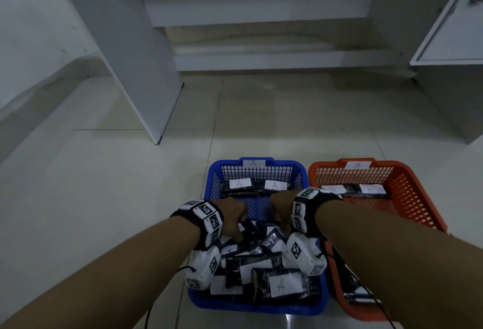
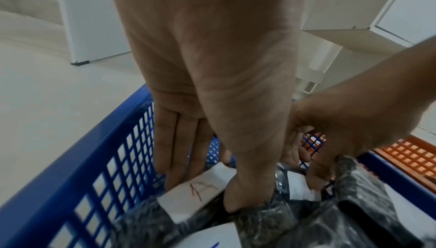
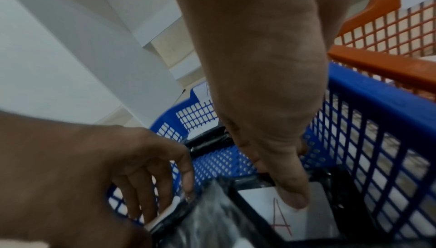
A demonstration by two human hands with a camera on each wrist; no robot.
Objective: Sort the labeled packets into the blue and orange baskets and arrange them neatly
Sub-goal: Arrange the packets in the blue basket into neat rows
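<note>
Hands (image 1: 258, 213) both pinching A-labeled packets (image 1: 281, 285) (dark wrap), in blue basket (image 1: 257, 309), orange basket (image 1: 407, 193) adj.

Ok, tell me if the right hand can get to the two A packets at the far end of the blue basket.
Probably yes. The right hand is already inside the blue basket, and bare basket floor lies between it and the two A packets, with nothing on top of them.

Black wristbands (image 1: 200, 220) carry white checker-marked blocks (image 1: 305, 253).
</note>
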